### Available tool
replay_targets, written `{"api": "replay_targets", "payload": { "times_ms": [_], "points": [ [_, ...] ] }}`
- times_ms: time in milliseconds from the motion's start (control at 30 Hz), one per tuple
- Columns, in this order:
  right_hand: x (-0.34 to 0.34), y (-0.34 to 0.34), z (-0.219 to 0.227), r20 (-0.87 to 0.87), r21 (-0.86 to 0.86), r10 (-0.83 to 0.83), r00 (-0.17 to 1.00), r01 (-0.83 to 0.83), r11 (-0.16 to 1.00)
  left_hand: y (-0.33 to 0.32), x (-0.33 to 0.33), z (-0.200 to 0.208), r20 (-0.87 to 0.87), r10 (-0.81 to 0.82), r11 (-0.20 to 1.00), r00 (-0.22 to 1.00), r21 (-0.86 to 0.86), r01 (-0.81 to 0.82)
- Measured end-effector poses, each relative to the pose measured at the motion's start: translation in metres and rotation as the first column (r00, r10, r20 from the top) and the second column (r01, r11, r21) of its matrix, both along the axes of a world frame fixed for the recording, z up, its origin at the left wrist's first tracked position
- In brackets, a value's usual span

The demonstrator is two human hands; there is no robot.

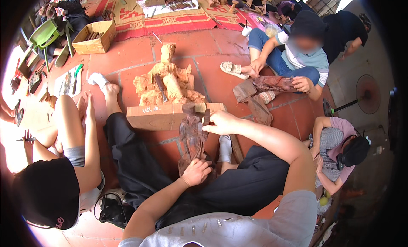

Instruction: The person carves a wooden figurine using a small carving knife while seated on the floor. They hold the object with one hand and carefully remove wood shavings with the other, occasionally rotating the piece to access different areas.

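A dark reddish-brown carved wooden figure stands upright between my legs, leaning against a pale wooden block. My left hand grips the figure's base. Near the figure's top, my right hand holds a small dark tool against the wood. On the pale block rests a larger light-coloured carved statue with a chisel lying on it.
A person on my left sits with bare legs stretched out. Across from me a person holds another dark carving. A third person crouches at the right. A cardboard box, a red mat and a fan lie around.
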State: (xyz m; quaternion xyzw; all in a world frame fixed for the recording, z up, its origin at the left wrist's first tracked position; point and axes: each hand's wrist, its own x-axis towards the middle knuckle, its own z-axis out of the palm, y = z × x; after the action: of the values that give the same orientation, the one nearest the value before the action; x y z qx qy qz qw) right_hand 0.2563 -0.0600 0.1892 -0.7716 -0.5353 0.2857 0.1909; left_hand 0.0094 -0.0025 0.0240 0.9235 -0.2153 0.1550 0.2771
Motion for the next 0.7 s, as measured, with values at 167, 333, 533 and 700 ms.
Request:
{"api": "replay_targets", "payload": {
  "times_ms": [167, 333, 533, 700],
  "points": [
    [0.018, 0.009, 0.035, 0.148, 0.103, -0.188, 0.971, 0.174, 0.979, 0.003, 0.000, 0.000, -0.018, -0.014, 1.000, 1.000, -0.016, 0.013],
    [-0.011, 0.008, 0.023, -0.092, -0.046, -0.005, 0.996, 0.001, 0.999, 0.003, -0.001, -0.003, -0.009, -0.002, 1.000, 1.000, 0.004, 0.002],
    [0.009, 0.000, 0.025, 0.073, 0.131, -0.119, 0.990, 0.109, 0.985, 0.002, 0.001, -0.003, -0.025, -0.009, 1.000, 1.000, -0.004, 0.009],
    [-0.006, 0.003, 0.021, 0.089, 0.139, 0.042, 0.995, -0.054, 0.989, 0.004, -0.003, 0.000, -0.011, 0.003, 1.000, 1.000, 0.028, -0.002]
  ]
}}
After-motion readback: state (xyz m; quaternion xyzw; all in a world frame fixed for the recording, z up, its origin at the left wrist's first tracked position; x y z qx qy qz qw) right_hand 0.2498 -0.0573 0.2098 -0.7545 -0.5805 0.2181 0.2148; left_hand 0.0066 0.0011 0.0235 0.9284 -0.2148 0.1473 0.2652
